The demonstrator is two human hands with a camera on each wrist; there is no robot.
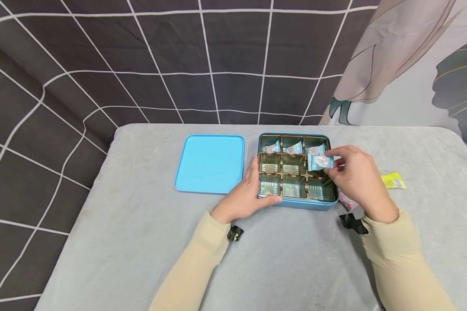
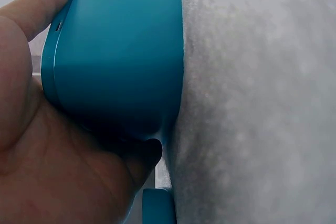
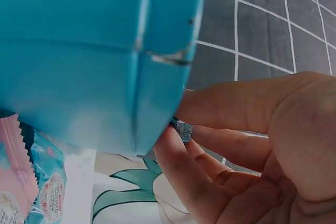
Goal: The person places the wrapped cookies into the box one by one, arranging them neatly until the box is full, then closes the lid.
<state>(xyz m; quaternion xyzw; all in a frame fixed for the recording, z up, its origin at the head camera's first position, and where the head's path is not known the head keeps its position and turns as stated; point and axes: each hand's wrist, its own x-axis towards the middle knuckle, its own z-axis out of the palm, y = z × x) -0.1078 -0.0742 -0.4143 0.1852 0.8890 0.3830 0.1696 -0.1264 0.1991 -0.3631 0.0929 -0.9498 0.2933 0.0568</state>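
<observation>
The right hand pinches a blue packet between thumb and fingers, the gap between them narrow; in the right wrist view only a crimped end of it shows. The packet is right of centre in the head frame, over the middle row's right-hand compartment; I cannot tell whether it touches the tray. The left hand rests against the tin at its lower left corner, thumb along the front and fingers along the side, spread wide.

The filling looks to be at an early stage: the top row's three compartments each hold a blue packet, while no packets show in the bottom row or the middle row's other two compartments.

Right of the tin lie a pink packet, partly hidden, and a yellow packet; the right wrist view shows another blue packet beside pink. Left of the tin, the lid lies flat on the counter.
</observation>
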